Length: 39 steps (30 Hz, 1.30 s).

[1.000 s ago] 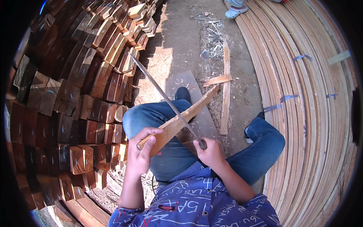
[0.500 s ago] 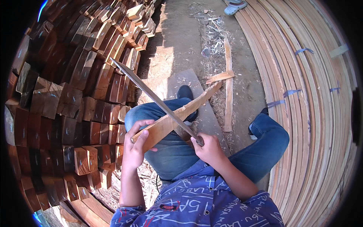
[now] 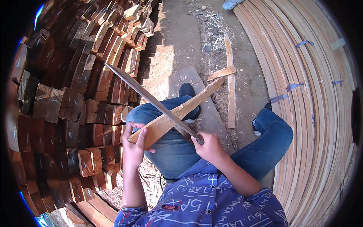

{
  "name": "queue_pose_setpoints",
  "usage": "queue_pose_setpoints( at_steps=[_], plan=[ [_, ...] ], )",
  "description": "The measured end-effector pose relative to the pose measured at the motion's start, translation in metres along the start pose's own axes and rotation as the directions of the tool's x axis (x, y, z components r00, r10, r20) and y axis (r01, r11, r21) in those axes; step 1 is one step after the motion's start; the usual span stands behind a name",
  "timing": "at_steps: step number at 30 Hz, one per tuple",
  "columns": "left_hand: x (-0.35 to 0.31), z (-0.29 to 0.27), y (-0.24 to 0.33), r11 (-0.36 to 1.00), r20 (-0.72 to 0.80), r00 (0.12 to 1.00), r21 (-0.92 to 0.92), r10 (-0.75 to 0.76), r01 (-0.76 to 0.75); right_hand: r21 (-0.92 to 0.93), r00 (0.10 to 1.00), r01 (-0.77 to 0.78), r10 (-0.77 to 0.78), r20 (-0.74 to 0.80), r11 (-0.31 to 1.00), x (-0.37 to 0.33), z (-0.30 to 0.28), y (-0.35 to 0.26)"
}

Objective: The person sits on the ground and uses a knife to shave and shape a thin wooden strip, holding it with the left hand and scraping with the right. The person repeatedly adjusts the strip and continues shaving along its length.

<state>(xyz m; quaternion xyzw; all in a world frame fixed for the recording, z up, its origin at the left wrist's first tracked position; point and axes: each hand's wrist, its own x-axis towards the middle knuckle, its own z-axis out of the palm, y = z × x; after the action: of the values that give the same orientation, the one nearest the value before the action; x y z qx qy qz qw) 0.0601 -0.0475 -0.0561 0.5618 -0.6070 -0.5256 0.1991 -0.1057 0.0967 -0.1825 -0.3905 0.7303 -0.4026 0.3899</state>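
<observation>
My left hand (image 3: 134,146) grips the near end of a long, pale wooden strip (image 3: 189,106), thumb on top and fingers round its edge. The strip slants up and away to the right above my bent left leg, and its far end is near the loose pieces on the ground. My right hand (image 3: 210,146) is closed round the handle of a machete (image 3: 140,90). Its long, dark blade points up to the left and crosses over the strip near the middle. Whether the edge touches the wood, I cannot tell.
Stacked timber blocks (image 3: 79,72) rise along my left. Long planks (image 3: 302,113) tied with blue bands lie on the right. A thin wooden slat (image 3: 231,98) and a short offcut (image 3: 223,73) cross on the shaving-strewn ground. Another person's shoe (image 3: 231,4) shows at the top.
The machete has shifted slightly down and to the left across the strip. Both hands keep their grips. The whole view has moved a little.
</observation>
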Motion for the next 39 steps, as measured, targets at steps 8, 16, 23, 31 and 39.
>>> queue_pose_setpoints(
  at_steps=[8, 16, 23, 31, 39],
  plan=[
    [-0.017, 0.020, 0.012, 0.999, 0.041, 0.998, 0.027, 0.043, -0.044, -0.195, 0.990, -0.125, 0.108, -0.093, 0.973, 0.022, 0.008, 0.073],
    [-0.012, 0.016, 0.010, 1.000, 0.040, 0.999, 0.015, 0.019, -0.020, 0.075, 0.989, 0.097, -0.087, -0.123, 0.992, -0.003, -0.012, -0.002],
    [-0.008, 0.018, 0.013, 1.000, 0.031, 0.999, 0.024, 0.020, -0.020, -0.179, 0.906, -0.399, 0.356, -0.230, 0.899, 0.028, -0.006, 0.160],
    [-0.006, 0.013, 0.013, 0.999, 0.022, 1.000, 0.029, 0.019, -0.019, 0.059, 0.970, -0.161, 0.169, -0.173, 0.985, 0.018, -0.025, 0.045],
    [-0.024, 0.030, 0.019, 0.996, 0.035, 0.998, 0.077, 0.046, -0.049, -0.168, 0.979, -0.177, 0.155, -0.135, 0.970, 0.019, 0.007, 0.067]
  ],
)
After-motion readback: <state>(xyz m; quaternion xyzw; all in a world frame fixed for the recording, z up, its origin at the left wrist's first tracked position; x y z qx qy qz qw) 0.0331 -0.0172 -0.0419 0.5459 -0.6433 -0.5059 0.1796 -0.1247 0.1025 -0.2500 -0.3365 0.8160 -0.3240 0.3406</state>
